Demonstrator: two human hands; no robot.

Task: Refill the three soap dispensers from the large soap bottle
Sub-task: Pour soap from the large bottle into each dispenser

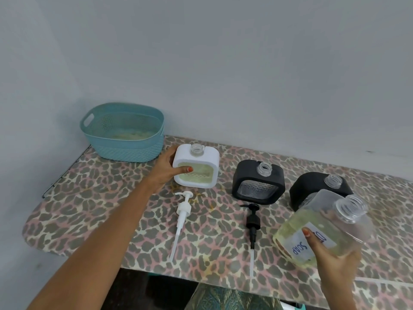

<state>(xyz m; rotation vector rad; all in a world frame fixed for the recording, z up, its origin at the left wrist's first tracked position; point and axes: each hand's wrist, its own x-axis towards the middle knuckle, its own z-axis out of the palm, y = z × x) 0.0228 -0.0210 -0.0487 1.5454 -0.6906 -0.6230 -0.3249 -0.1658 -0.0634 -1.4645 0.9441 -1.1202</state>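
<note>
Gripped with left hand (166,170) the soap-filled white square plastic dispenser (196,167); with right hand (330,258), the clear large soap bottle (317,231). Next, seemingly: pouring into middle black dispenser (258,182).

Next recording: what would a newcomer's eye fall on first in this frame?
The open, tilted large soap bottle, held in the right hand at lower right, stands out first. Next, the left hand grips the uncapped white dispenser beside the teal basket, with the middle black dispenser and the right black dispenser further right. A white pump and a black pump lie on the leopard-print board.
</note>
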